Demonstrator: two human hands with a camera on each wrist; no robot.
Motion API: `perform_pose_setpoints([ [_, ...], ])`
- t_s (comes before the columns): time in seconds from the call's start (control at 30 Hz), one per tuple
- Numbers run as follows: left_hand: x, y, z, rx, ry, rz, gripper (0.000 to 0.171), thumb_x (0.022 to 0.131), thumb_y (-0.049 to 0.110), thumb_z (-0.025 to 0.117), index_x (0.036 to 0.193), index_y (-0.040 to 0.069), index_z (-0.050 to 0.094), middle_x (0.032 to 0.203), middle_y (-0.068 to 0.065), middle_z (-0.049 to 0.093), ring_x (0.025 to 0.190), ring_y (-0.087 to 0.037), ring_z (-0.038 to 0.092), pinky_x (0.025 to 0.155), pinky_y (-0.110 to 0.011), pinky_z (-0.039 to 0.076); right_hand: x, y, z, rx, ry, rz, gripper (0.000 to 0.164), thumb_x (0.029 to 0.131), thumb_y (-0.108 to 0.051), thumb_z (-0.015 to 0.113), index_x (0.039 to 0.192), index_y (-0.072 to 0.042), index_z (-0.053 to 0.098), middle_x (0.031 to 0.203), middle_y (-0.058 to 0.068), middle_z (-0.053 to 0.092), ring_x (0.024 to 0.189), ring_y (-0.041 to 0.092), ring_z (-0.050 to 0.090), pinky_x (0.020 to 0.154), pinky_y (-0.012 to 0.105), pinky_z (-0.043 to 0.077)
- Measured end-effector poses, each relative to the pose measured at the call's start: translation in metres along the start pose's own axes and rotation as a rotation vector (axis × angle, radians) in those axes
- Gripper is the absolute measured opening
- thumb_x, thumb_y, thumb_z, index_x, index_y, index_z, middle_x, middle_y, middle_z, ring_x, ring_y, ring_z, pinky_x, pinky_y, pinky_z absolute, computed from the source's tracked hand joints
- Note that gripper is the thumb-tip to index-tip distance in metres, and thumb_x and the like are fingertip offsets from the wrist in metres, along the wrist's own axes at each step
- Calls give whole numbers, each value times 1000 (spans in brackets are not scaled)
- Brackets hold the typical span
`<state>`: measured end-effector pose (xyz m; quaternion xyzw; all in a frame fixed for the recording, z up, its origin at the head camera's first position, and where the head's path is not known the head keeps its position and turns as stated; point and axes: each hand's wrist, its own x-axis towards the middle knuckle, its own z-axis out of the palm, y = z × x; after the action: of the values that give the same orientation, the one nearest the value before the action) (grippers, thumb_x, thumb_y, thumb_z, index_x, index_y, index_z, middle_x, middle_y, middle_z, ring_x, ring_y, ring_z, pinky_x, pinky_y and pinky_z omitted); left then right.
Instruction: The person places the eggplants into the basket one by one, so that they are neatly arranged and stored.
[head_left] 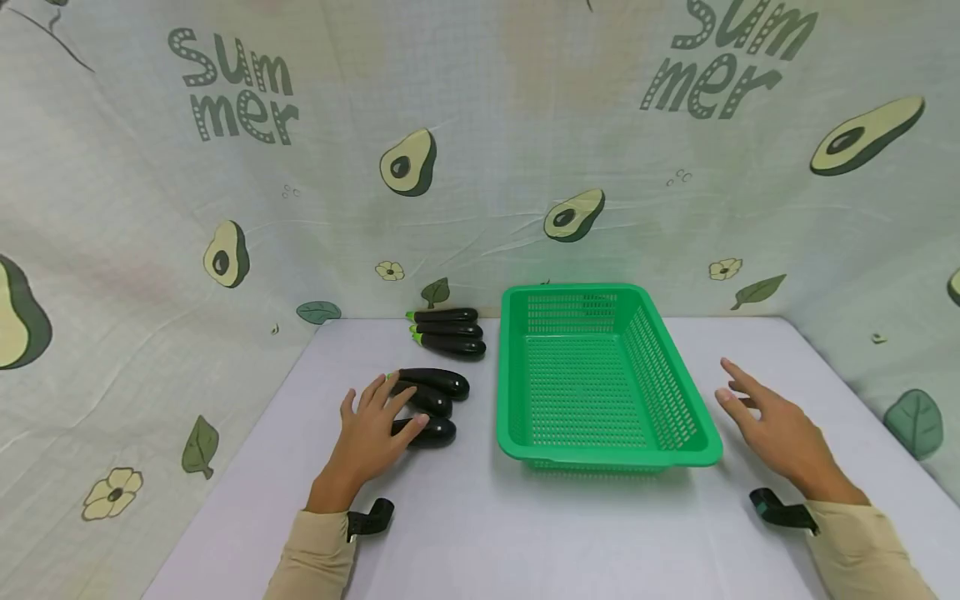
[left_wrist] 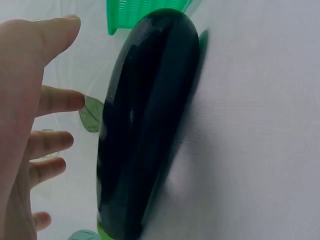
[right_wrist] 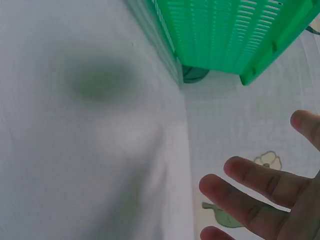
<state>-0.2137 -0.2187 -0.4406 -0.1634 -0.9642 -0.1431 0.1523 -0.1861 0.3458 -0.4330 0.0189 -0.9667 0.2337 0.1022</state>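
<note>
Left hand [head_left: 372,437]: fingers spread and well separated over the near eggplants [head_left: 432,402], gripping nothing. Whether the thumb touches the nearest eggplant [head_left: 442,433], I cannot tell. These three lie side by side between the left edge of the desk [head_left: 450,542] and the green basket [head_left: 611,457]. Hazard, in my judgement: glossy, rounded skins could slip from an uneven pinch, and a grip on one may set its close neighbours rolling. Right hand [head_left: 780,437]: fingers parted, holding nothing, between the basket and the desk's right edge. A careless sweep there might shift the basket, since neither hand steadies it. Three far eggplants [head_left: 450,343] lie by the far edge; a hard forward push could roll them off.
</note>
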Motion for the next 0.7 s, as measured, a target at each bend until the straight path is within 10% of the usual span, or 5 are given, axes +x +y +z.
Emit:
perform_pose_setpoints([
  [0.27,-7,-8,8,-74,69,10,51,99,49,59,132,11,66,152,-17,43,143,-39,32,107,-65,27,-4,-4,14,234,-30,-34,58,110,-39,34,161,-13,23,133,33,56,111,49,60,85,57,49],
  [0.5,-7,-12,6,-104,82,5,49,99,47,60,130,11,68,150,-16,47,141,-38,35,107,-64,28,-1,-10,20,443,-43,-112,53,112,-32,27,160,-9,24,134,33,54,99,-7,58,76,19,50],
  [0.7,-4,-15,5,-119,107,4,43,100,42,62,128,11,69,144,-15,54,138,-37,41,106,-63,32,-2,-14,23,534,-72,-142,53,113,-31,21,162,-12,17,135,31,54,106,-8,56,82,15,44],
])
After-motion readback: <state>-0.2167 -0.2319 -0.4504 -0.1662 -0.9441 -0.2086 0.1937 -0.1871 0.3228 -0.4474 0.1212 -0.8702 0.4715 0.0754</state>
